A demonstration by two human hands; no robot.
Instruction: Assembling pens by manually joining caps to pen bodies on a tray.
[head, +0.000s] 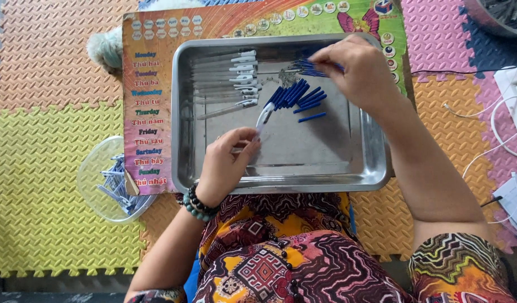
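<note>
Pen barrel [263,119] in left hand [227,163]

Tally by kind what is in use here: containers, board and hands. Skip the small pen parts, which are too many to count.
Steel tray: 1
Clear plastic bowl: 1
Printed weekday board: 1
Left hand, gripping a white-tipped pen barrel: 1
Right hand, gripping blue pen caps: 1
Total: 5

Tray [182,112] near half bare; blue caps [295,96], pen barrels [236,78] crowd far half.
</note>
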